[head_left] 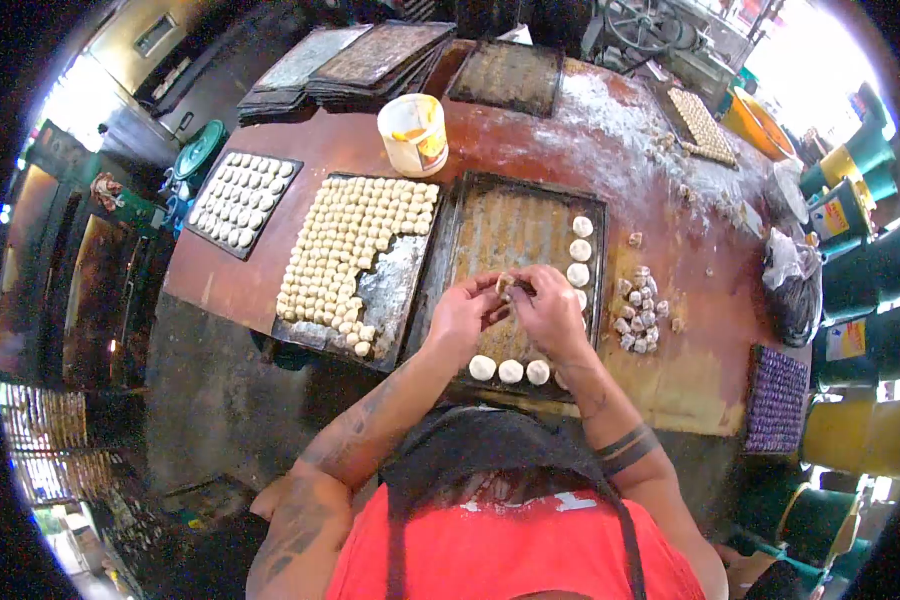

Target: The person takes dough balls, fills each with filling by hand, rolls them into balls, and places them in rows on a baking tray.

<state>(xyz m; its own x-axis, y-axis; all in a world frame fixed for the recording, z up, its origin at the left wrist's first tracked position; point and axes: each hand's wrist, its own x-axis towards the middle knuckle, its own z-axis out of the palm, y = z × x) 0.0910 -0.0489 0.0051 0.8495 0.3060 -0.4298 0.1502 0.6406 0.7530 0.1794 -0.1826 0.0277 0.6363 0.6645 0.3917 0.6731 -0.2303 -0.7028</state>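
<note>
Left hand and right hand are pinching one small tan lump. Three whole white dough balls are chilling at the dark metal tray's six o'clock.

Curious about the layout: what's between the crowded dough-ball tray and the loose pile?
In the head view, a worn tray with white rounds, left hand and right hand above.

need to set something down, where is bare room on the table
One open patch is tabletop between the small lumps and the purple pieces. A smaller one lies between the bucket and the tray of flat rounds. It is crowded by the stacked trays and where the left hand and right hand meet.
</note>
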